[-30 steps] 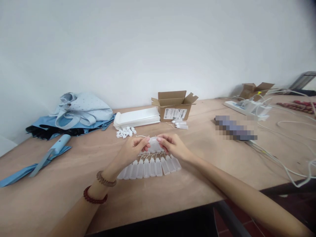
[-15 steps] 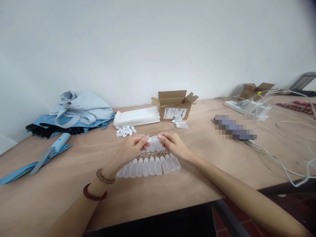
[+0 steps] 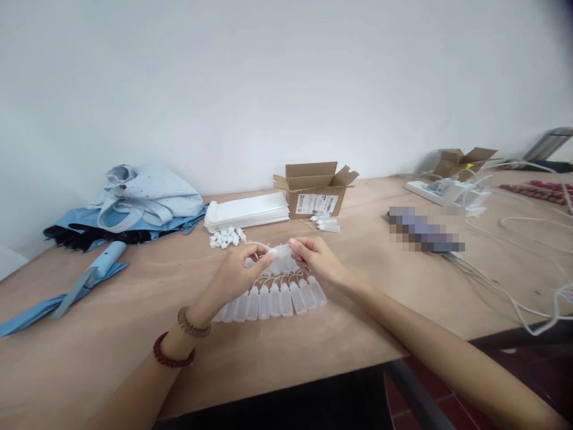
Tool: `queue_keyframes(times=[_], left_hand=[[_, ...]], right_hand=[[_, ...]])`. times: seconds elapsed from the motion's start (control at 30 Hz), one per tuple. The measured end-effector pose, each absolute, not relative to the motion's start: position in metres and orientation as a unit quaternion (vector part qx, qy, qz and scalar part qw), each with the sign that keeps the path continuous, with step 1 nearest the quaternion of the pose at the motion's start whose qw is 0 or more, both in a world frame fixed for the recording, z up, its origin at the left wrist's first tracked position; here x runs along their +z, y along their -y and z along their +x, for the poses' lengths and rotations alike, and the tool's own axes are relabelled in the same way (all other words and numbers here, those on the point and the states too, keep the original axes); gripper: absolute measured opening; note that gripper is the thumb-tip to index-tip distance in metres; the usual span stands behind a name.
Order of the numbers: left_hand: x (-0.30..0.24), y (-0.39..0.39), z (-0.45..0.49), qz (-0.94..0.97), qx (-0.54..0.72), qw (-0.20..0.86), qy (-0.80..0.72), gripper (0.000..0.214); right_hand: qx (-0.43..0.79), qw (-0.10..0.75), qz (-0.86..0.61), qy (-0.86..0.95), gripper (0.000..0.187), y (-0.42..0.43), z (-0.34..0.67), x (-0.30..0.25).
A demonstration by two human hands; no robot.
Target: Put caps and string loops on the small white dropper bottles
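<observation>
Between both hands, above the table, I hold a small translucent plastic bottle (image 3: 283,252), tilted nearly flat. My right hand (image 3: 319,258) pinches its right end between thumb and fingers. At its left, neck end, my left hand (image 3: 239,270) is closed with thumb and fingertips; whether a cap sits there is too small to tell. Under the hands lies a row of similar bottles (image 3: 263,302) with thin cords at their necks, partly hidden by my left hand. Several loose white caps (image 3: 227,237) are heaped beyond my left hand.
Behind stand a stack of white padded envelopes (image 3: 248,209) and an open cardboard box (image 3: 317,197), with a few corded bottles (image 3: 326,224) before it. Blue fabric and a bag (image 3: 147,200) and an umbrella handle (image 3: 107,257) lie left. A power strip (image 3: 441,194) and cables are right.
The left fingers have shifted slightly at the bottle's neck end, and the index finger has lifted. More of the bottle's body shows. The right hand keeps its hold on the other end.
</observation>
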State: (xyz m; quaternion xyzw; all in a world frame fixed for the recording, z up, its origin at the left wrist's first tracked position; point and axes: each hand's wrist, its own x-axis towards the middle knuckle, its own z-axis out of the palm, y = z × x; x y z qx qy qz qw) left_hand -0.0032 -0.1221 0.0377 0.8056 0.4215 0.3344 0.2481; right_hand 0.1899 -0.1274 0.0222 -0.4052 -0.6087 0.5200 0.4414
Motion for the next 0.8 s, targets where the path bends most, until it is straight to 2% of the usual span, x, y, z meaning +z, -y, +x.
queue_keyframes(times=[0.17,0.33,0.4,0.8], left_hand=[[0.0376,0.1207,-0.0026,0.768,0.316,0.329,-0.449,0.047],[0.0398,0.1198,-0.0013,0.72,0.34,0.396,-0.457,0.047],[0.0404,0.1197,-0.0009,0.705,0.345,0.421,-0.454,0.047],[0.0347,0.1203,-0.0028,0.738,0.328,0.368,-0.461,0.046]], right_hand=[[0.464,0.451,-0.418,0.638,0.038,0.1293,0.1882,0.0218],[0.244,0.455,-0.415,0.749,0.031,0.1293,0.1931,0.0197],[0.195,0.451,-0.408,0.769,0.03,0.1295,0.1944,0.0202],[0.272,0.458,-0.407,0.743,0.03,0.1302,0.1946,0.0207]])
